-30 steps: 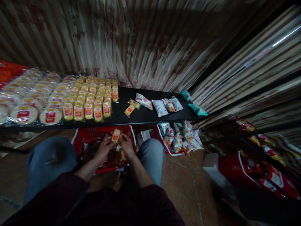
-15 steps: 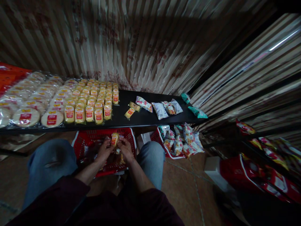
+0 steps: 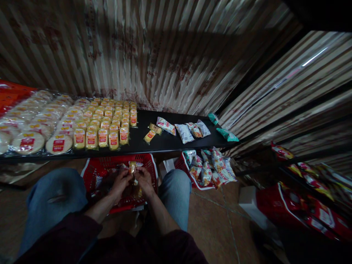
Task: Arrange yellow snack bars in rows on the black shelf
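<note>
Between my knees, over a red plastic basket [image 3: 90, 167], both hands meet at a small yellow wrapped snack cake [image 3: 132, 167]. My left hand [image 3: 121, 179] pinches it from the left. My right hand [image 3: 143, 179] has its fingers closed on the right side of the same wrapper. Under my hands lie more wrapped pieces in the basket, partly hidden and too dark to tell apart. On the black shelf [image 3: 132, 148] beyond stand tight rows of the same yellow cakes [image 3: 103, 137], and left of them large round wrapped crackers [image 3: 59, 144].
Right of the rows lie two loose yellow cakes [image 3: 150, 136] and several white snack bags [image 3: 184, 133]. Two green packets [image 3: 227, 134] are at the shelf's right end. A second red basket [image 3: 189, 176] with bags stands by my right knee. Another red basket [image 3: 275, 205] is farther right.
The yellow cake stays between my hands but is turned, its red label no longer facing me. The camera view has shifted slightly, so the shelf sits a little lower.
</note>
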{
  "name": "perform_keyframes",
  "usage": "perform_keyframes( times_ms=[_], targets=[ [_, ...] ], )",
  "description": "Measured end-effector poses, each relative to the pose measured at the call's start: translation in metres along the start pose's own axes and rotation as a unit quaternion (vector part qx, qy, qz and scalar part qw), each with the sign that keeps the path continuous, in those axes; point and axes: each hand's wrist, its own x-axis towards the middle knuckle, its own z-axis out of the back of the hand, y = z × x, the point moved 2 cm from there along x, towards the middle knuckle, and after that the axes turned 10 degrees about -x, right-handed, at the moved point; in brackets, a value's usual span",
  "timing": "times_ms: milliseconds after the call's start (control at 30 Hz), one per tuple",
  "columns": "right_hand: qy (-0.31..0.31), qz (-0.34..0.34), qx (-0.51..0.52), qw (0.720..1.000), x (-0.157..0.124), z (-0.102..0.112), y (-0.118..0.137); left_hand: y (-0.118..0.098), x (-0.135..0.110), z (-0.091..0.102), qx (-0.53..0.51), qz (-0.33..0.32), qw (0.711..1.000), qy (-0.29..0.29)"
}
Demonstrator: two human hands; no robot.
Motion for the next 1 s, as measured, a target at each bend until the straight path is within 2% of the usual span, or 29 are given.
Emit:
perform_keyframes(
  times_ms=[367,567,733,1000],
  targets=[
    [-0.005,-0.026,-0.016,1.000,-0.0021,-0.0039,-0.0061,0.0006,0.0023,0.0016,-0.076,0.056,0.995,-0.017],
    [0.007,-0.002,-0.052,0.999,-0.0052,-0.0039,0.0010,0.0069,0.0082,0.0035,-0.100,0.060,0.993,-0.031],
    [0.007,0.015,-0.079,0.997,-0.0072,-0.0037,0.0011,0.0071,0.0079,0.0038,-0.087,0.056,0.995,-0.010],
    [-0.011,-0.002,-0.091,0.996,-0.0077,-0.0033,-0.0049,0.0061,0.0038,0.0020,-0.031,0.030,0.999,0.010]
  ],
)
